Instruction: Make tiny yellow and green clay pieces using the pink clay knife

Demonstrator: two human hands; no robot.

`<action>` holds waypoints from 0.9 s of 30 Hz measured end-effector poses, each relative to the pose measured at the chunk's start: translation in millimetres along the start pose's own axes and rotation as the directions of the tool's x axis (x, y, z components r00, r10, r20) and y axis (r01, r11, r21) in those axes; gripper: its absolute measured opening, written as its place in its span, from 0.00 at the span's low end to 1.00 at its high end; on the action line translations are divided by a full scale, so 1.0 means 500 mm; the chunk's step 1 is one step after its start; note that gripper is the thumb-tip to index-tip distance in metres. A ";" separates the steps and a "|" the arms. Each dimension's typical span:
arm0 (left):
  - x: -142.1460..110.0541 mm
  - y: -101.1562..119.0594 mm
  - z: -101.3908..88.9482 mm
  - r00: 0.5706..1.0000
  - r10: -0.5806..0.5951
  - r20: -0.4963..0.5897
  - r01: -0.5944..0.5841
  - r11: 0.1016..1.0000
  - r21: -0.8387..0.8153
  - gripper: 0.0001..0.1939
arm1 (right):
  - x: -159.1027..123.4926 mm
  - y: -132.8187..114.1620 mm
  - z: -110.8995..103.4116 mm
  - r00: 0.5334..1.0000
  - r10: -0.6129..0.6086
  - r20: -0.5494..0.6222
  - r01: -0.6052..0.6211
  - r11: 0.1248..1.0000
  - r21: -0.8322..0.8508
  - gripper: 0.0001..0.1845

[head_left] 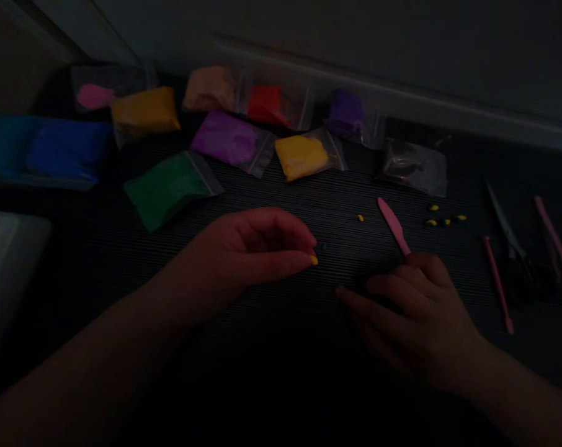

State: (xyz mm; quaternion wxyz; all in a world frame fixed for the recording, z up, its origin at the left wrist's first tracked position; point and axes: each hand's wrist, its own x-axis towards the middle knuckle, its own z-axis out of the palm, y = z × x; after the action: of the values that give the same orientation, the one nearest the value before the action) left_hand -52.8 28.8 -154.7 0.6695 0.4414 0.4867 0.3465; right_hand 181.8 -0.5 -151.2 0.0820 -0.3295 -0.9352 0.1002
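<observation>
My left hand (257,248) pinches a tiny yellow piece of clay (314,261) between thumb and fingertips, just above the dark table. A green speck of clay (324,246) lies close by its fingertips. At the right, my right hand (415,310) has its fingers curled over the handle end of a pink plastic clay knife (393,225), whose blade points away from me. One finger of that hand reaches left toward the table. The grip on the handle is partly hidden. Between the hands, farther back, sits a small yellow clay bit (360,218).
Several small yellow-and-green clay pieces (443,221) lie right of the knife. Beyond them are a pink tool (499,285), scissors (508,230) and pink tweezers (554,239). Bags of coloured clay, including green (169,189) and yellow (304,155), line the back. A pale container (20,248) stands left.
</observation>
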 end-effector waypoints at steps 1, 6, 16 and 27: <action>0.000 0.000 0.000 1.000 -0.001 -0.005 0.001 1.000 0.001 0.06 | 0.000 0.000 0.000 1.000 0.021 -0.002 -0.021 1.000 -0.006 0.20; -0.001 -0.002 0.000 1.000 0.009 -0.013 -0.009 1.000 0.017 0.06 | -0.001 -0.001 -0.001 0.999 0.044 -0.015 -0.045 0.999 -0.012 0.20; -0.001 -0.001 0.002 1.000 0.022 -0.004 -0.022 1.000 0.014 0.05 | 0.003 0.003 0.002 0.995 0.099 -0.034 -0.099 0.995 -0.018 0.21; -0.003 0.006 0.001 0.999 -0.029 0.026 0.026 0.995 0.094 0.07 | 0.001 0.000 0.001 0.996 0.077 -0.051 -0.077 0.997 0.001 0.19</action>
State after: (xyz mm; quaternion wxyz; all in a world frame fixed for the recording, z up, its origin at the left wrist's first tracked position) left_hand -52.7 28.5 -151.5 0.6592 0.4704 0.4993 0.3080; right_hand 181.2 -0.1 -151.9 0.1018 -0.3677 -0.9195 0.0943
